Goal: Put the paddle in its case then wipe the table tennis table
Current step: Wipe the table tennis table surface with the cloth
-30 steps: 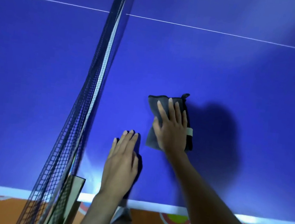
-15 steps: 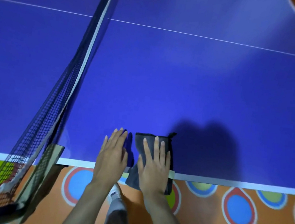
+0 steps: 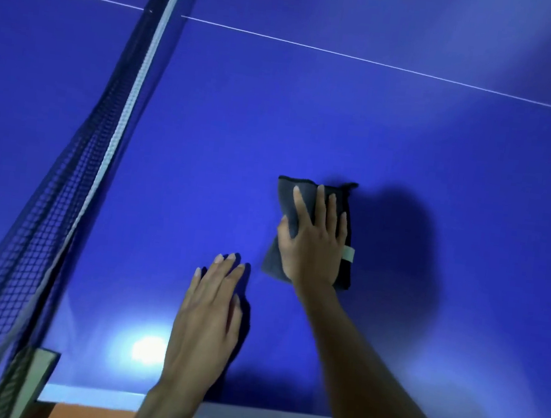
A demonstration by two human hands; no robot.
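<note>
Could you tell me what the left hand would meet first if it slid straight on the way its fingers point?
Probably nothing: the left hand points up the bare blue table, passing left of the grey cloth.

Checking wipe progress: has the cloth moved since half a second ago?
Yes. The grey cloth, pressed flat under the right hand, has slid away from the table's white near edge, which it overhung before, farther onto the blue top.

Two bare forearms reach forward. The left hand (image 3: pixel 211 311) lies flat, fingers straight and together. The right hand (image 3: pixel 315 237), stretched farther ahead, presses down palm-first with fingers straight and slightly spread.
</note>
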